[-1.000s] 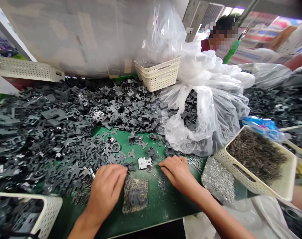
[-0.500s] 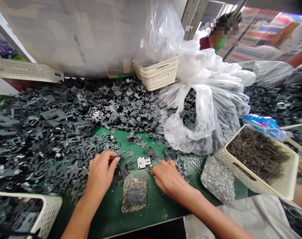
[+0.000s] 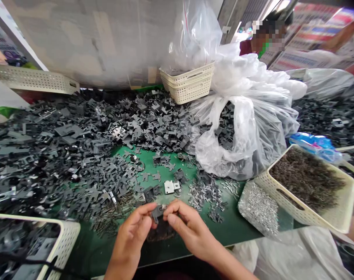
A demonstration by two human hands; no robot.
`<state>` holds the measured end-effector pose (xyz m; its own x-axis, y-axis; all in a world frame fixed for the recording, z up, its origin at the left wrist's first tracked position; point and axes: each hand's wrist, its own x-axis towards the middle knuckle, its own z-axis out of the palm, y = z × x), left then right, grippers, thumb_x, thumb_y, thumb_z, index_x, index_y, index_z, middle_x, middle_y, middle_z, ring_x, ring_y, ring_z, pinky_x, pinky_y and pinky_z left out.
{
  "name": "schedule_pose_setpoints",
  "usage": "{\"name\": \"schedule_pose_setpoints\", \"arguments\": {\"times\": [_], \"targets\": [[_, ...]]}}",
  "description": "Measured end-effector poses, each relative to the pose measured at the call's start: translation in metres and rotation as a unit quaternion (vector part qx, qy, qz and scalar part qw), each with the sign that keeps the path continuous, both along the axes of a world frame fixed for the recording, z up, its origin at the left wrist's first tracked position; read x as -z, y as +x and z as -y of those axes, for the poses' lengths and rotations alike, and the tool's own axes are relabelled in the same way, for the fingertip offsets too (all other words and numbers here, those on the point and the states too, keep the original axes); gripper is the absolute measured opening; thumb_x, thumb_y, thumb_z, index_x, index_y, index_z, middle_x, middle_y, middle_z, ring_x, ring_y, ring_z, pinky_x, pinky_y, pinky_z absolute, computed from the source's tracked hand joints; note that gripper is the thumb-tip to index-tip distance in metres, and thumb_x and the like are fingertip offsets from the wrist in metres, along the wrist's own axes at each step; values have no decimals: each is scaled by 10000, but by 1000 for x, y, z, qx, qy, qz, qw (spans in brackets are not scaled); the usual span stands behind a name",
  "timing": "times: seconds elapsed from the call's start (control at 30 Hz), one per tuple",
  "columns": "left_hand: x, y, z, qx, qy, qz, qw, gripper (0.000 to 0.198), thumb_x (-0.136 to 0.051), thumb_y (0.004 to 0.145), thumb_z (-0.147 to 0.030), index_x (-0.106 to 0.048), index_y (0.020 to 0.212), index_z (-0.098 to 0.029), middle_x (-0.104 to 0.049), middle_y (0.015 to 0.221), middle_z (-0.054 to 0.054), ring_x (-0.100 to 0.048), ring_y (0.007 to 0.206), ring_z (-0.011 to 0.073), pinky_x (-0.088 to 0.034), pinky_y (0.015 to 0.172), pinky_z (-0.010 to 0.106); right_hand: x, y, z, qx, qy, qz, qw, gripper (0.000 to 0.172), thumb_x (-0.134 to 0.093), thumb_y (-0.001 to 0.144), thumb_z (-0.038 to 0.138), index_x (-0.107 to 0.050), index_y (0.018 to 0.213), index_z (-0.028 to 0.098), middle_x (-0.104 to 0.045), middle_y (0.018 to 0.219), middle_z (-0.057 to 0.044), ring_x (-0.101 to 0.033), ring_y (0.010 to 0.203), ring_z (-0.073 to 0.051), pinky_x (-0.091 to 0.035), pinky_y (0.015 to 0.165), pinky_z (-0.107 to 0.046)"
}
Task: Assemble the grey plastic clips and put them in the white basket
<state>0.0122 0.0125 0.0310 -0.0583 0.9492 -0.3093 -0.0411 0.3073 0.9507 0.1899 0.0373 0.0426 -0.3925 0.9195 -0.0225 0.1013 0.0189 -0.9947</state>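
Note:
Between thumb and fingers, my left hand (image 3: 133,235) pinches a dark grey plastic part (image 3: 157,214). My right hand (image 3: 191,227) is closed at the part's right edge, thumb and forefinger together; a small pale bit shows at its fingertips, too little to name. Below both hands lies a stone block (image 3: 162,235), mostly covered, with a dark part on it. Just beyond the fingers sits a silvery square plate piece (image 3: 169,187). Small metal pieces (image 3: 207,194) are heaped to the right of it.
Grey plastic parts (image 3: 86,136) are piled across the left and back. A basket of springs (image 3: 311,181) and a bag of small silver pieces (image 3: 260,208) stand right. Nearer left is another basket (image 3: 70,233). Plastic bags (image 3: 249,116) bulge behind; a person (image 3: 265,37) is beyond.
Both hands have come together over the stone block. My left hand brought the grey part in from the left; my right hand left the small metal pieces. The view shifted slightly.

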Motion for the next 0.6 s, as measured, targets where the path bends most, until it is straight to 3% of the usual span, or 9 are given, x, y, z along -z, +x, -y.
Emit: {"name": "schedule_pose_setpoints", "arguments": {"times": [0.13, 0.33, 0.6], "targets": [[4, 0, 2, -8, 32, -23, 999, 324, -633, 795, -480, -673, 973, -212, -689, 812, 7, -637, 720, 135, -527, 686, 209, 2, 0, 3, 2, -67, -44, 997, 166, -523, 942, 355, -487, 1042, 227, -541, 843, 5, -494, 765, -126, -411, 700, -251], [8, 1, 4, 41, 96, -119, 987, 278, -572, 855, -404, -631, 1078, -248, -675, 778, -16, -658, 687, 121, -549, 633, 192, 1, 0, 1, -52, -69, 15, 996, 283, -574, 902, 251, -420, 1139, 245, -523, 728, 63, -429, 626, -96, -345, 599, -227], [-3, -1, 1, 103, 221, -266, 933, 210, -555, 876, -298, -647, 1064, -300, -725, 924, -16, -694, 777, 119, -570, 707, 193, -3, 3, 1, -48, -103, 47, 992, 361, -564, 883, 196, -385, 1191, 252, -470, 701, 85, -398, 607, -91, -316, 574, -217]]}}
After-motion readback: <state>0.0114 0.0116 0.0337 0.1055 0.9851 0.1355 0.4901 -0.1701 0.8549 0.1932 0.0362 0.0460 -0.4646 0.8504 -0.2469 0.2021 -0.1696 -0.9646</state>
